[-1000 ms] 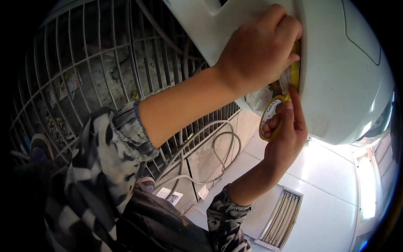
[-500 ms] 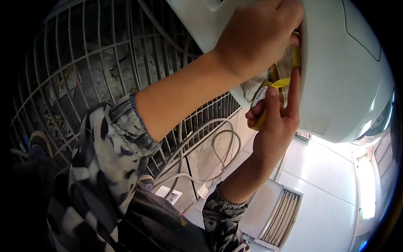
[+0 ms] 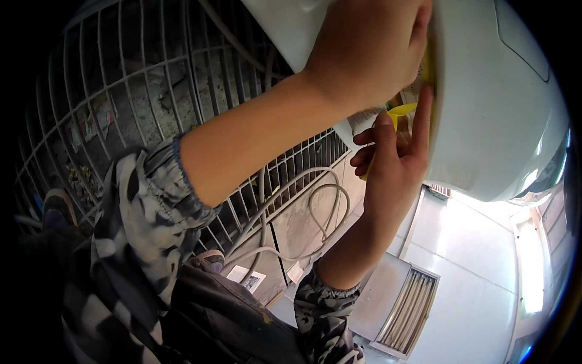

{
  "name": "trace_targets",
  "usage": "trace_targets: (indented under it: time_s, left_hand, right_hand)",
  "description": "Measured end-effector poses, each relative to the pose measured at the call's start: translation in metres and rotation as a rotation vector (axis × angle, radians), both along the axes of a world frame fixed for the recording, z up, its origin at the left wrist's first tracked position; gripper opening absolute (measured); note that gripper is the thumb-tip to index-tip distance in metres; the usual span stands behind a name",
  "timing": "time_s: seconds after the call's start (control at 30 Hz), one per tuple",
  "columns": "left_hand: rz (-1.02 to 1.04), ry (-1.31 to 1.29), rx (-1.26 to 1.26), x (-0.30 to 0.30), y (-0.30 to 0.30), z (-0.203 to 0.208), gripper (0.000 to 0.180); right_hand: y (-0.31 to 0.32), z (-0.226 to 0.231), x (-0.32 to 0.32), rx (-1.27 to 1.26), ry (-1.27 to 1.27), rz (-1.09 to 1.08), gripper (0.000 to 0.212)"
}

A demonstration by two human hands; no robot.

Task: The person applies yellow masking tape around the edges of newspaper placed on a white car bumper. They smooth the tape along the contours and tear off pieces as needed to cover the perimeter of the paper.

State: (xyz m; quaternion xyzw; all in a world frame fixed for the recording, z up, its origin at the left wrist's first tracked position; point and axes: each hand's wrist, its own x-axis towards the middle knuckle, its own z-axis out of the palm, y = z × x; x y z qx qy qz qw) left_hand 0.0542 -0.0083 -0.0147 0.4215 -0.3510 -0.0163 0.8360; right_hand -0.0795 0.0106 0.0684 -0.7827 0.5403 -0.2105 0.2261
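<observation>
My left hand [image 3: 370,54] is curled at the edge of a white, smoothly curved panel [image 3: 485,109], its back toward me and its fingertips hidden. Beside it a yellow strip of tape [image 3: 431,57] runs along that edge. Lower down, my right hand [image 3: 397,155] grips a roll of yellow masking tape, mostly covered by the palm and fingers. A loose length of the tape [image 3: 400,111] stretches from the thumb toward the panel. The right index finger points up against the panel edge. Printed newspaper [image 3: 364,120] shows in the gap behind my hands.
A metal bar grating [image 3: 145,79] with litter beneath covers the left side. Pale hose [image 3: 330,173] loops by its edge. My shoe [image 3: 209,259] is near a printed paper [image 3: 247,279]. A louvred metal fixture [image 3: 409,310] is at lower right, a bright light panel [image 3: 530,267] beyond.
My left hand has slid slightly down along the panel edge, covering more of the tape and newspaper. The right hand has turned, so the tape roll's labelled side is now hidden.
</observation>
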Motion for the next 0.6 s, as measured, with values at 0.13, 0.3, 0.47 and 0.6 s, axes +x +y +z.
trace_targets:
  time_s: [0.13, 0.3, 0.47, 0.6]
  left_hand:
    - [0.151, -0.051, 0.05, -0.043, -0.007, 0.006, 0.017]
    - [0.242, -0.24, 0.211, -0.064, -0.005, 0.002, 0.047]
    - [0.25, -0.329, 0.261, -0.068, -0.006, -0.008, 0.061]
    - [0.236, -0.367, 0.264, -0.069, -0.008, -0.013, 0.069]
  right_hand:
    - [-0.002, 0.003, -0.001, -0.024, 0.011, -0.009, 0.056]
    - [0.0, 0.007, -0.008, -0.062, 0.009, -0.04, 0.051]
    - [0.01, 0.015, -0.033, -0.213, 0.021, -0.074, 0.046]
    - [0.006, 0.023, -0.045, -0.234, 0.146, -0.097, 0.034]
